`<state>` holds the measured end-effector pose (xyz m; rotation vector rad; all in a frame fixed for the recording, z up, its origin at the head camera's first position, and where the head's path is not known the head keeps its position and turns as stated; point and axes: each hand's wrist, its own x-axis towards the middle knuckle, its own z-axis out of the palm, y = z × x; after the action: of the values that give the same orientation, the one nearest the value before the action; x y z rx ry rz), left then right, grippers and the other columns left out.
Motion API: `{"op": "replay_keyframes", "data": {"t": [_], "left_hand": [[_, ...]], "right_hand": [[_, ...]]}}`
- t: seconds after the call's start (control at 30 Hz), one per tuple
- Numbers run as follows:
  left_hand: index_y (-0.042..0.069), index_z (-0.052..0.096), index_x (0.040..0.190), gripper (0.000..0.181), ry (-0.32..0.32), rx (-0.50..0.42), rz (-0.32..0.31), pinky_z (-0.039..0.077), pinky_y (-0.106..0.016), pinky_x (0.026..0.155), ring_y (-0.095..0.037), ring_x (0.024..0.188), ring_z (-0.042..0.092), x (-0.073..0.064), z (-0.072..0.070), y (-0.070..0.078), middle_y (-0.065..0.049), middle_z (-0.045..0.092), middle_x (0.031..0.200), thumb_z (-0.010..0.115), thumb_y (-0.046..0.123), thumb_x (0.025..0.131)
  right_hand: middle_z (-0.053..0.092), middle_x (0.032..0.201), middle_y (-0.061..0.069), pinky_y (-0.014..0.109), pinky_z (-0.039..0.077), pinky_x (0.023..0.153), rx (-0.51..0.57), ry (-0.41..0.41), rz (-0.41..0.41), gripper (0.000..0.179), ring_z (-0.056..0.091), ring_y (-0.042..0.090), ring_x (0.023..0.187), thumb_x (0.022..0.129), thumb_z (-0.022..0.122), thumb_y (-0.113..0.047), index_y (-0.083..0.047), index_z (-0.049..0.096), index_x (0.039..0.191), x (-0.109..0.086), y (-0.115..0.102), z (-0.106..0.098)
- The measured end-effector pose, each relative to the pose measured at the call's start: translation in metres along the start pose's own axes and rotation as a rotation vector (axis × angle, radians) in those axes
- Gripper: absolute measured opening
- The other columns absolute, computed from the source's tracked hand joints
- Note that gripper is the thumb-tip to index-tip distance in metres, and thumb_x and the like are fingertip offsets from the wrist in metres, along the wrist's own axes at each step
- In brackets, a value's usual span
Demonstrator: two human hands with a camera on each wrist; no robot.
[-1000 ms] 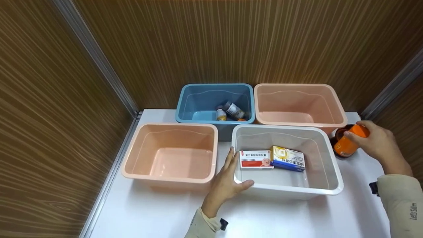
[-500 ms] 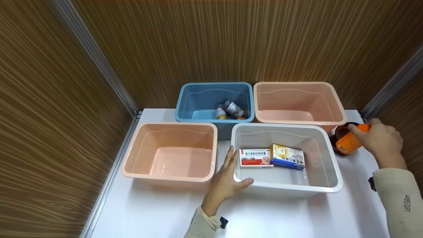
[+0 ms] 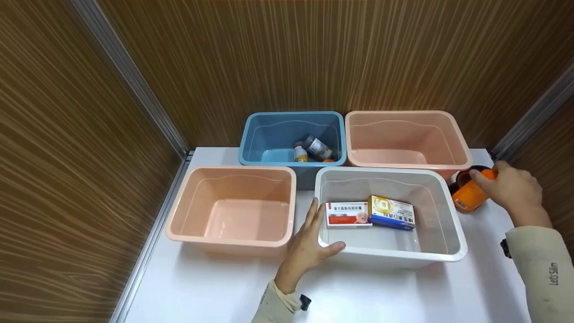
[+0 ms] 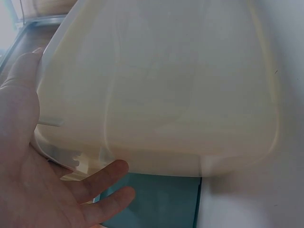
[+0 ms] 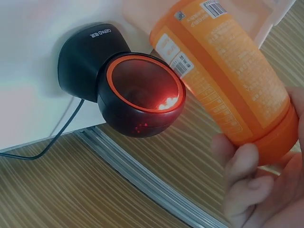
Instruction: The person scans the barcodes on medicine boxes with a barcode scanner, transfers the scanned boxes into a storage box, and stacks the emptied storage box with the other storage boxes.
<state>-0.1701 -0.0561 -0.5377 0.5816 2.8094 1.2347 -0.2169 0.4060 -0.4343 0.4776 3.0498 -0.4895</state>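
My right hand (image 3: pixel 515 190) grips an orange bottle (image 5: pixel 218 76) by its capped end and holds it tilted. The bottle's barcoded label side is close to the round glowing window of a black barcode scanner (image 5: pixel 140 95); in the head view the bottle partly covers that scanner. My left hand (image 3: pixel 305 246) lies at the near left corner of the white bin (image 3: pixel 385 253), fingers spread along its side and thumb at the front rim. Inside that bin are a red-and-white medicine box (image 3: pixel 347 214) and a yellow, white and blue vitamin box (image 3: pixel 391 212).
A blue bin (image 3: pixel 264 139) at the back holds several small bottles (image 3: pixel 318 147). One peach bin (image 3: pixel 406 139) stands to its right, another peach bin (image 3: pixel 231 220) at front left. Wood-grain walls (image 3: pixel 287 58) enclose the white table (image 3: pixel 215 287). A cable (image 5: pixel 45 149) runs from the scanner.
My right hand has moved slightly with the orange bottle and turned it, so a barcode now shows near its lower end. The left hand has stayed in place.
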Motion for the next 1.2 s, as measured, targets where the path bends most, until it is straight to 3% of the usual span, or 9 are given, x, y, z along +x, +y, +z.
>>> {"op": "replay_keyframes", "data": {"t": [0.23,0.4,0.67,0.97,1.2], "left_hand": [[0.029,0.008,0.153,0.109,-0.002,0.004,-0.007,0.035,-0.048,0.099,-0.024,0.138,0.023,0.000,-0.001,0.001,0.015,-0.008,0.157,0.054,0.080,0.069],[0.029,0.007,0.153,0.108,0.002,0.008,-0.010,0.039,-0.045,0.097,-0.025,0.138,0.024,-0.002,-0.001,0.000,0.015,-0.008,0.156,0.054,0.080,0.069],[0.036,0.003,0.151,0.106,0.008,-0.021,0.006,0.036,-0.043,0.100,-0.024,0.137,0.025,-0.002,-0.001,0.001,0.016,-0.009,0.156,0.055,0.079,0.070],[0.028,0.008,0.153,0.108,0.009,0.009,0.009,0.038,-0.045,0.097,-0.024,0.138,0.023,-0.001,-0.001,0.000,0.014,-0.007,0.157,0.054,0.080,0.070],[0.032,0.006,0.152,0.107,0.003,-0.026,0.005,0.033,-0.049,0.101,-0.024,0.138,0.022,0.000,-0.001,0.000,0.015,-0.008,0.157,0.055,0.079,0.070]], "right_hand": [[0.043,0.112,0.036,0.047,0.051,0.062,0.128,-0.067,-0.099,0.095,0.048,0.045,0.088,0.082,0.049,-0.069,0.008,0.033,0.135,-0.002,-0.006,-0.002],[0.046,0.113,0.034,0.048,0.052,0.067,0.149,-0.081,-0.177,0.081,0.049,0.043,0.089,0.087,0.053,-0.059,0.005,0.038,0.134,-0.003,-0.008,-0.004],[0.048,0.113,0.032,0.049,0.052,0.069,0.142,-0.100,-0.201,0.073,0.049,0.041,0.089,0.090,0.053,-0.053,0.004,0.040,0.133,-0.004,-0.006,-0.009],[0.031,0.117,0.036,0.060,0.044,0.073,0.123,-0.174,-0.224,0.054,0.040,0.048,0.092,0.095,0.047,-0.037,-0.003,0.038,0.135,-0.003,-0.005,-0.017],[0.030,0.118,0.033,0.064,0.042,0.073,0.097,-0.187,-0.239,0.050,0.040,0.050,0.093,0.096,0.041,-0.039,-0.006,0.044,0.134,-0.004,-0.008,-0.020]]}}
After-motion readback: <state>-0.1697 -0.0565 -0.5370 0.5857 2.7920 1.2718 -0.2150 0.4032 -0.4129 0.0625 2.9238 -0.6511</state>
